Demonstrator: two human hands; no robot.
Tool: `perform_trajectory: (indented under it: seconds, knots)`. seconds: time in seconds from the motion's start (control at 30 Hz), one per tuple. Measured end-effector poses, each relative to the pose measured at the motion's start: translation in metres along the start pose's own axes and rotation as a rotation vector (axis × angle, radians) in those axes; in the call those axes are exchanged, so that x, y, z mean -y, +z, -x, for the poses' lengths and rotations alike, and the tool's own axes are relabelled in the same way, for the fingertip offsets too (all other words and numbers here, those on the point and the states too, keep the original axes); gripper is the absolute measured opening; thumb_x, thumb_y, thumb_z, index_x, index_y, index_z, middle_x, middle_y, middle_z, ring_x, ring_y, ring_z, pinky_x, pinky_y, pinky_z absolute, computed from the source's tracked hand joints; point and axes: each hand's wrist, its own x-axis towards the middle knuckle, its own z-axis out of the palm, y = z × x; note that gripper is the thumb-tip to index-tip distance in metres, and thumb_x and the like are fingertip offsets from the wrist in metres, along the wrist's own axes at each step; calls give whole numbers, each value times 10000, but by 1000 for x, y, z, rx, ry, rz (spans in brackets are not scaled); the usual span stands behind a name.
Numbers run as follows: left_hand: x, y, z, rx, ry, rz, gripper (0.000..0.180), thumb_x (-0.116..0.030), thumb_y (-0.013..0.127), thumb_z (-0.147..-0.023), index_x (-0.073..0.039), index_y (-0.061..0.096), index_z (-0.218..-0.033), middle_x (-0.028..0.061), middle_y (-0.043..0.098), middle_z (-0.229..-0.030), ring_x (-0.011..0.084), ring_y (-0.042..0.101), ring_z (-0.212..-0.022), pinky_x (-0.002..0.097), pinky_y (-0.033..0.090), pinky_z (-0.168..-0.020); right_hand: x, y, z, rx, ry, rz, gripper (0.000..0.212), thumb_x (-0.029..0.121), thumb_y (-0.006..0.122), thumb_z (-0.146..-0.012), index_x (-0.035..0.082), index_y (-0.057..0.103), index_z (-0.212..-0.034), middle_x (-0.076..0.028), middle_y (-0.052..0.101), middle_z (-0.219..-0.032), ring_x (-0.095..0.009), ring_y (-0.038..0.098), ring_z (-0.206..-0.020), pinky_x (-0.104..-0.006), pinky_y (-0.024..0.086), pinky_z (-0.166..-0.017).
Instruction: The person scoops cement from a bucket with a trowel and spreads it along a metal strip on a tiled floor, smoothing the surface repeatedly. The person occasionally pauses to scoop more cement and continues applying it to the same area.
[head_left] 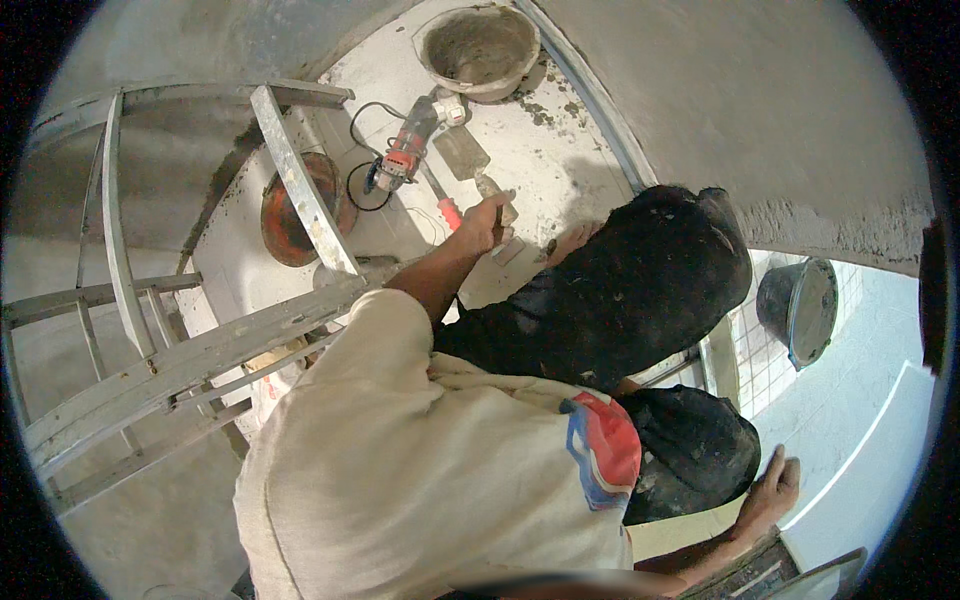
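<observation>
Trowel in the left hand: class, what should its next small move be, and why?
Probably lift the trowel clear of the red power tool: the left hand grips the trowel's handle, and the blade sits close to that tool.

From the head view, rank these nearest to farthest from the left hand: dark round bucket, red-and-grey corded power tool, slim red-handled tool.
From the left hand:
1. Slim red-handled tool: just left of the hand.
2. Red-and-grey corded power tool: up and left.
3. Dark round bucket: far over on the right.
</observation>
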Motion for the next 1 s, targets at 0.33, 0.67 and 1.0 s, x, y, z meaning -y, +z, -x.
perform_trajectory:
  seconds: [0.33,0.67,1.0]
  knots:
    - [-52,56,95,-279,73,252,301,-428,562,-1054,-129,569,-1021,50,555,-795,188,519,-616,393,440,-524,42,23,-25,176,-89,-265,393,41,652,-1008,38,335,-777,-6,307,-731,-125,303,-712,-309,298,-610]
    - [-130,94,227,-66,483,214,332,-439,518,-1082,-113,550,-1026,40,574,-789,175,508,-576,332,398,-473,82,24,-47,232,-294,-224,379,18,697,-933,-19,350,-783,-111,276,-713,-202,280,-684,-388,314,-609]
    - [-325,53,20,49,1099,-2217,323,-191,753,-827,-22,689,-1094,142,740,-997,358,716,-893,430,592,-815,50,29,-32,109,-233,-209,308,86,692,-961,-39,472,-787,-136,432,-711,-242,389,-665,-411,374,-631]
